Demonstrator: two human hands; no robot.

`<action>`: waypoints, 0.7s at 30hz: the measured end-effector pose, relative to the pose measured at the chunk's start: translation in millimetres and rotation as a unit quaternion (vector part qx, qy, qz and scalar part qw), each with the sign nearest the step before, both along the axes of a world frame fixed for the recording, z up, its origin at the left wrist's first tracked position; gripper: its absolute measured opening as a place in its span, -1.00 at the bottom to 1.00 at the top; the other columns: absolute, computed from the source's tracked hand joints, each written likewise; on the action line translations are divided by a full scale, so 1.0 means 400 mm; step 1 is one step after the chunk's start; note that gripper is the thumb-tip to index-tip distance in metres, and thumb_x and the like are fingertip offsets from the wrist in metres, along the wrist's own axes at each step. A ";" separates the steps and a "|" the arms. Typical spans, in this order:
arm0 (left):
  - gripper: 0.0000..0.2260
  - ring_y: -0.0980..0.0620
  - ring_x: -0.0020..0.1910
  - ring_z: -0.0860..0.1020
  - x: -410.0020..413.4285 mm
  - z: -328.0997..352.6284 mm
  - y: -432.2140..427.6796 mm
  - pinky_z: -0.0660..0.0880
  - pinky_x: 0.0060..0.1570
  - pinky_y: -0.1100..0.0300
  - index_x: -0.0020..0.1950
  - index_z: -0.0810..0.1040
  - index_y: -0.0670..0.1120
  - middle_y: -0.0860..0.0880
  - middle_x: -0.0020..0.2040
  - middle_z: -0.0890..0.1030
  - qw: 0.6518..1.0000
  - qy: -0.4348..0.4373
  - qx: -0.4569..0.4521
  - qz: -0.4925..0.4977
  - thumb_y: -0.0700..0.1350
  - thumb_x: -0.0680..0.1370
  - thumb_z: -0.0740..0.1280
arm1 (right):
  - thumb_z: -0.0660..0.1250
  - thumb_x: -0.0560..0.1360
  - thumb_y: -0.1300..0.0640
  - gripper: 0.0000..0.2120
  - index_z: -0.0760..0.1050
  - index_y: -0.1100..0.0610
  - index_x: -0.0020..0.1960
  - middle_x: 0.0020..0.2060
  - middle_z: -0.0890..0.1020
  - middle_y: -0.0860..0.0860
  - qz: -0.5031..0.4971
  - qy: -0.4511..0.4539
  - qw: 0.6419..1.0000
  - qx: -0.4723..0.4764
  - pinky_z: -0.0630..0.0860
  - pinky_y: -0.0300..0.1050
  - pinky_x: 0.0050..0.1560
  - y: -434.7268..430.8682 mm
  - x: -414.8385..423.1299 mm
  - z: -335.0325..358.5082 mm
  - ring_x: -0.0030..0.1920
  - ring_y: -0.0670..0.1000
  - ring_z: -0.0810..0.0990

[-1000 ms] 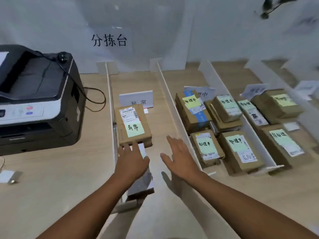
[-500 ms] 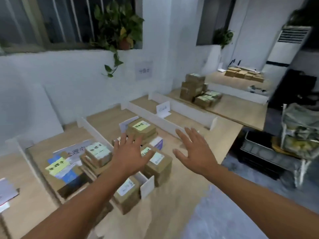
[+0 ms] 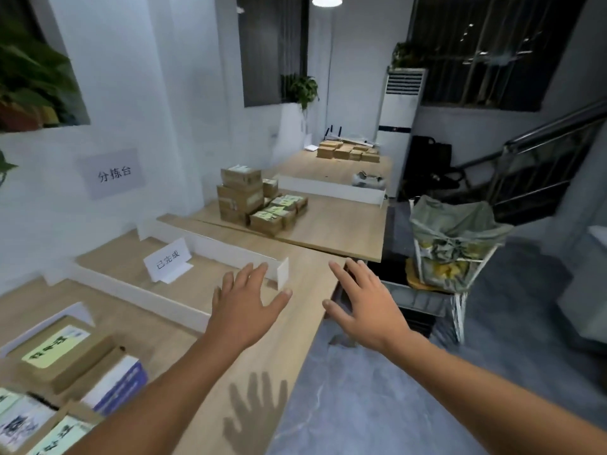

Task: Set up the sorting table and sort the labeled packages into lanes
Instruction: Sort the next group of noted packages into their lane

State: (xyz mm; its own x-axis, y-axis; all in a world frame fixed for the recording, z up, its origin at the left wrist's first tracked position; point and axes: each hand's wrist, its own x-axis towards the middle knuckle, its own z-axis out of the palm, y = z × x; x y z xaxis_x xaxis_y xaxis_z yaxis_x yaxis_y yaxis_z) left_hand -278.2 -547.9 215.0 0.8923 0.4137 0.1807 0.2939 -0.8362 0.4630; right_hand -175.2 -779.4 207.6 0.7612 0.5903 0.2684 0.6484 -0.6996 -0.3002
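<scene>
At about 7 o'clock, nearest to the camera, several labeled packages (image 3: 62,353) lie on the wooden sorting table (image 3: 262,349); they are brown cardboard boxes with yellow-green notes, and one white and blue box (image 3: 116,380) lies just beside them. The writing on the notes is too blurred to read. In the middle, the left hand (image 3: 244,307) hovers above the table with the fingers spread and the palm down, holding nothing; its shadow (image 3: 254,408) falls on the wood at 6 o'clock. The right hand (image 3: 364,307) is just beside it toward 3 o'clock, also with spread fingers and empty, over the table's edge and the grey floor (image 3: 377,405). Behind the left hand, toward 11 o'clock, white dividers (image 3: 144,295) mark a lane, and a folded white card (image 3: 168,260) with the characters 已完成 stands in this lane; no package is visible in it. On the white wall at 10 o'clock hangs a paper sign (image 3: 113,174) reading 分拣台. Further, at 12 o'clock, a pile of cardboard boxes (image 3: 253,200) stands on the next table, some with yellow-green notes. At 2 o'clock a white rack (image 3: 456,254) holds a greenish bag. Far at 1 o'clock, more boxes (image 3: 348,152) lie near a tall white air conditioner (image 3: 399,106).
</scene>
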 end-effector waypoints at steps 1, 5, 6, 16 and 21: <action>-0.25 -0.10 0.62 0.01 0.062 -0.006 0.005 0.03 0.56 -0.16 0.61 0.14 0.19 0.07 0.65 0.13 1.000 -0.001 0.003 -0.001 0.49 0.48 0.06 | -0.05 0.52 -0.46 -0.26 -0.14 -0.27 0.62 0.65 -0.01 -0.05 0.001 0.003 1.000 0.004 0.01 0.15 0.60 0.008 0.058 -0.008 0.63 0.00 -0.16; -0.28 -0.09 0.61 0.01 0.321 -0.024 0.051 0.04 0.55 -0.15 0.61 0.14 0.19 0.08 0.63 0.15 1.000 -0.011 0.013 0.001 0.47 0.51 0.08 | 0.01 0.54 -0.43 -0.27 -0.10 -0.25 0.63 0.64 0.05 -0.01 0.008 -0.011 1.000 -0.008 0.05 0.15 0.59 0.065 0.298 -0.028 0.63 0.05 -0.09; -0.28 -0.08 0.60 0.01 0.384 -0.026 0.066 0.04 0.55 -0.15 0.61 0.14 0.19 0.07 0.63 0.16 1.000 -0.013 0.014 -0.001 0.47 0.51 0.08 | 0.03 0.55 -0.42 -0.28 -0.09 -0.25 0.63 0.64 0.06 0.00 0.007 -0.013 1.000 -0.011 0.06 0.14 0.59 0.080 0.358 -0.030 0.63 0.06 -0.07; -0.28 -0.15 0.61 0.06 0.987 -0.030 0.161 0.10 0.52 -0.24 0.62 0.14 0.17 0.05 0.64 0.15 1.000 0.011 -0.003 0.015 0.46 0.53 0.10 | 0.05 0.58 -0.39 -0.30 -0.09 -0.24 0.63 0.64 0.07 -0.02 0.002 0.007 1.000 -0.012 0.08 0.05 0.59 0.126 0.944 0.010 0.63 0.03 -0.01; -0.29 -0.16 0.59 0.11 1.230 -0.104 0.200 0.17 0.52 -0.18 0.62 0.17 0.14 0.00 0.64 0.18 0.997 0.039 -0.012 0.061 0.43 0.55 0.12 | 0.05 0.59 -0.38 -0.31 -0.05 -0.21 0.63 0.59 0.17 0.00 0.036 0.042 0.998 0.002 0.22 0.04 0.52 0.137 1.251 -0.071 0.58 0.02 0.11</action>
